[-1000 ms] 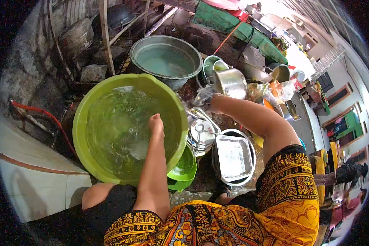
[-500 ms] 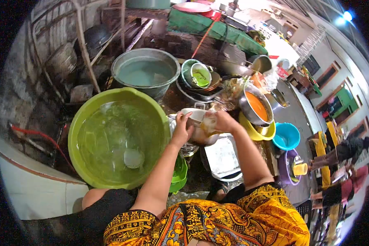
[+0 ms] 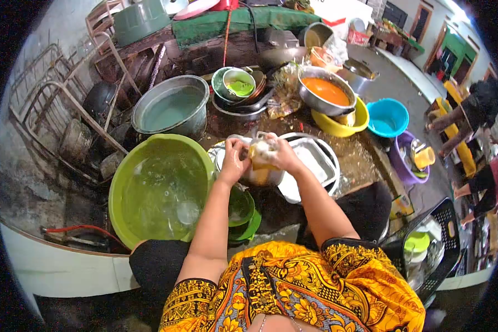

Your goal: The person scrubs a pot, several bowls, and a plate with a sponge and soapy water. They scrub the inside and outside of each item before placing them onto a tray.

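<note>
In front of me my left hand (image 3: 235, 160) grips the rim of a blurred metal pot (image 3: 260, 178), its fingers bent. My right hand (image 3: 285, 155) is closed on a foamy sponge (image 3: 264, 149), yellowish with white suds, pressed against the pot. Most of the pot is hidden by the hands and smeared by motion. Just right of it lies a metal tray (image 3: 310, 157) inside a larger round basin. To the left stands a big green tub (image 3: 116, 185) of water, with a pale round dish under the surface.
Behind the tub stands a grey bucket (image 3: 199, 119) of water. Stacked bowls (image 3: 221, 83), a steel bowl (image 3: 337, 108) of orange liquid, a yellow basin (image 3: 359, 122) and a blue basin (image 3: 390, 130) line the back. A black crate (image 3: 451, 221) with dishes stands right; people are beyond.
My view has turned and tilted, bringing the black crate into sight at the right. Both hands stay at the pot, and the foamy sponge now shows more between them.
</note>
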A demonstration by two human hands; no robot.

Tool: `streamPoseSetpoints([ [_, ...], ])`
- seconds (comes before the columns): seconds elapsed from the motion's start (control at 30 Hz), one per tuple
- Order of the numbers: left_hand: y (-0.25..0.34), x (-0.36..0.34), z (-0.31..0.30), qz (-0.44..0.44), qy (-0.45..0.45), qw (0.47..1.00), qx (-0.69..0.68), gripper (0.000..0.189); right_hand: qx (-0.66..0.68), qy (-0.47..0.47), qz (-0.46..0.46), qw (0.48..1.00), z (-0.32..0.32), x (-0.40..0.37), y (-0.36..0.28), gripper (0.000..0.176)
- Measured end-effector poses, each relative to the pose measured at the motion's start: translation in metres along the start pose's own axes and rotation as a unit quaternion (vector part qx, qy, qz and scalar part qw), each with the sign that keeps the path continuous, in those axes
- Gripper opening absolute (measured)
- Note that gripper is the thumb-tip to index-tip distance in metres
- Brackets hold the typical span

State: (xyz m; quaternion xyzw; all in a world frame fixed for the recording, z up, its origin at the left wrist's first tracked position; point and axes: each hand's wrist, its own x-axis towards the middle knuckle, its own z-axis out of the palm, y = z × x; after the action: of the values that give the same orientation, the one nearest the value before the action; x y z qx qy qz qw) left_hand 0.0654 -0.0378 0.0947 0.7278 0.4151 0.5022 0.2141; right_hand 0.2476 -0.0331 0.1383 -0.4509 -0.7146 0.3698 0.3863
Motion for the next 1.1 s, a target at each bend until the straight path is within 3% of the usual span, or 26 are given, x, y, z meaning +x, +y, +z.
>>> streamPoseSetpoints([
  [0.1, 0.005, -0.006, -0.004, -0.008, 0.008, 0.999, 0.040, 0.029, 0.073, -0.060, 0.025, 0.995, -0.014, -0.007, -0.017, 0.058],
  [0.17, -0.004, -0.008, -0.007, 0.004, -0.006, 0.996, 0.084, 0.037, 0.055, -0.094, -0.049, 0.993, -0.014, 0.001, 0.003, 0.059],
  [0.2, 0.004, -0.010, -0.009, 0.001, 0.010, 0.995, 0.101, 0.049, -0.012, -0.061, -0.074, 0.995, -0.021, -0.010, -0.024, 0.059],
  [0.23, -0.008, -0.008, -0.003, -0.064, 0.033, 0.996, -0.043, 0.055, -0.020, -0.090, -0.083, 0.992, -0.026, -0.009, -0.029, 0.072],
  [0.27, -0.006, -0.010, -0.003, -0.022, 0.049, 0.998, 0.015, 0.064, 0.011, -0.081, -0.032, 0.996, -0.026, -0.010, -0.039, 0.073],
  [0.3, -0.010, -0.008, -0.002, -0.057, 0.055, 0.995, -0.052, 0.070, 0.001, -0.068, -0.046, 0.997, -0.024, -0.007, -0.037, 0.070],
  [0.33, -0.007, -0.008, -0.004, -0.070, 0.070, 0.985, -0.138, 0.075, 0.035, -0.042, -0.029, 0.998, -0.021, -0.011, -0.043, 0.056],
  [0.37, -0.044, -0.005, -0.010, -0.047, 0.053, 0.995, -0.064, 0.074, 0.061, -0.033, -0.072, 0.995, -0.016, -0.004, -0.034, 0.043],
  [0.43, -0.009, -0.005, -0.023, 0.026, 0.023, 0.998, 0.045, 0.060, 0.039, 0.001, -0.083, 0.996, -0.013, -0.004, -0.045, 0.033],
  [0.53, 0.002, -0.009, -0.035, -0.102, -0.033, 0.993, -0.049, 0.038, 0.027, 0.026, -0.064, 0.997, -0.003, 0.005, -0.051, 0.032],
  [0.57, 0.020, -0.010, -0.039, -0.103, -0.039, 0.993, -0.048, 0.038, 0.041, 0.025, -0.036, 0.998, 0.002, 0.007, -0.057, 0.030],
  [0.63, 0.056, -0.018, -0.034, -0.201, 0.003, 0.949, -0.244, 0.041, 0.067, 0.089, -0.061, 0.992, 0.013, 0.016, -0.052, 0.024],
  [0.7, 0.052, -0.020, -0.036, -0.174, -0.011, 0.966, -0.192, 0.047, 0.111, 0.101, -0.034, 0.988, 0.017, 0.020, -0.052, 0.025],
  [0.77, 0.066, -0.023, -0.041, -0.110, -0.118, 0.979, -0.128, 0.053, 0.095, 0.128, 0.016, 0.987, 0.018, 0.026, -0.051, 0.025],
  [0.8, 0.054, -0.027, -0.045, -0.126, -0.122, 0.972, -0.155, 0.053, 0.089, 0.124, 0.020, 0.988, 0.018, 0.029, -0.050, 0.025],
  [0.83, 0.054, -0.027, -0.045, -0.125, -0.126, 0.972, -0.155, 0.053, 0.090, 0.128, 0.020, 0.987, 0.020, 0.031, -0.049, 0.025],
  [0.9, 0.086, -0.026, -0.040, -0.254, -0.125, 0.951, -0.123, 0.047, 0.146, 0.078, 0.071, 0.984, 0.024, 0.028, -0.058, 0.026],
  [1.03, 0.068, -0.032, -0.040, -0.189, -0.081, 0.971, -0.123, 0.043, 0.135, 0.090, 0.060, 0.985, 0.034, 0.029, -0.070, 0.029],
  [1.1, 0.066, -0.032, -0.036, -0.175, -0.017, 0.976, -0.131, 0.045, 0.136, 0.084, 0.050, 0.986, 0.034, 0.028, -0.074, 0.029],
])
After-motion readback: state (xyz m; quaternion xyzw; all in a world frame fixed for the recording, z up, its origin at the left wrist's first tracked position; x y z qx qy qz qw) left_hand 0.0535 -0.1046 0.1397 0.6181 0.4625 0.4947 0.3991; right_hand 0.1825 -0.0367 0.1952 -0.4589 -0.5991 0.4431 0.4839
